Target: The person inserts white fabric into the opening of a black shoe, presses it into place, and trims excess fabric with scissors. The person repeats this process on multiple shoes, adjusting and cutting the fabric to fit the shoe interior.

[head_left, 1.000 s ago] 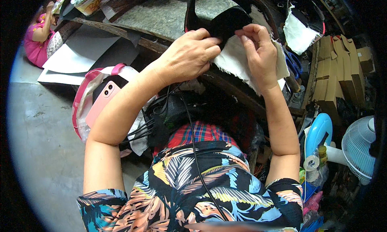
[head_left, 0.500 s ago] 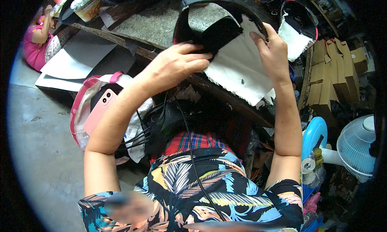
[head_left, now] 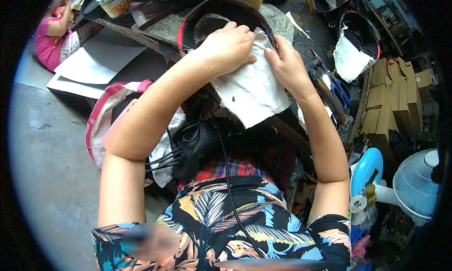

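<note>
Black band [head_left: 226, 9] is held over the near edge of the desk [head_left: 281, 22], right rim pinched in the right hand [head_left: 289, 68]; the white cloth [head_left: 254, 97] on it is partly hidden under the left hand [head_left: 227, 50], so that hand's grip can't be told. Pretty crowded spot: blue scissors [head_left: 341, 93] are parked beyond the right hand, a second band [head_left: 360, 25] is seen farther right, and the back left's taken up by a white tub [head_left: 115, 6].

Cluttered workshop, stone slab [head_left: 284, 32] as worktop, blue-handled scissors [head_left: 341, 93], tub [head_left: 115, 4], stacked folded cardboard [head_left: 383, 99], bare concrete-like floor [head_left: 52, 153]
</note>
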A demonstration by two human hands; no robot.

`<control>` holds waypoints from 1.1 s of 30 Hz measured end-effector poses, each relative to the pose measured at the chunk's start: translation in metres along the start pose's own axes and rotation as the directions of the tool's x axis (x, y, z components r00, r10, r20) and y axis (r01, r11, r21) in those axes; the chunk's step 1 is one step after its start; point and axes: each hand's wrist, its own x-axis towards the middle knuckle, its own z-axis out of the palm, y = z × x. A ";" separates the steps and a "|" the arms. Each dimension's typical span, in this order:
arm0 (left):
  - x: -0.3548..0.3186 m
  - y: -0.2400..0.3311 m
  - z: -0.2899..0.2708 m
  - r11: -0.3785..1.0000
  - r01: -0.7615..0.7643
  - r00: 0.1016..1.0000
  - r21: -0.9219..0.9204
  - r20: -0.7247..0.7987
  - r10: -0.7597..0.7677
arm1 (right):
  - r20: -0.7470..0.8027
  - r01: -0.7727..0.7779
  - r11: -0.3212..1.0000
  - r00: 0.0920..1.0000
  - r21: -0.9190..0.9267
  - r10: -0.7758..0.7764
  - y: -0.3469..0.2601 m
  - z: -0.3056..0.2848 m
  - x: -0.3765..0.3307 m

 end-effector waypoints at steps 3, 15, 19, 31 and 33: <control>-0.006 -0.012 0.014 0.993 -0.090 0.984 -0.069 -0.159 0.078 | -0.119 0.053 0.919 0.987 -0.392 -0.108 -0.001 -0.009 -0.007; -0.017 -0.010 0.031 0.936 0.061 0.981 -0.348 -0.152 -0.120 | -0.157 0.144 0.886 0.959 -0.441 -0.234 0.015 -0.009 -0.004; 0.002 -0.021 0.022 0.829 0.139 0.971 -0.542 -0.088 -0.220 | -0.166 0.167 0.962 0.965 -0.215 -0.204 0.018 -0.008 0.001; 0.007 -0.016 0.021 0.741 0.136 0.984 -0.658 0.000 -0.181 | -0.015 0.014 0.796 1.000 0.605 -0.006 0.025 -0.003 0.000; 0.005 -0.008 0.024 0.837 0.069 0.966 -0.543 -0.175 -0.193 | 0.046 -0.060 0.709 0.998 0.702 0.039 0.023 -0.007 -0.002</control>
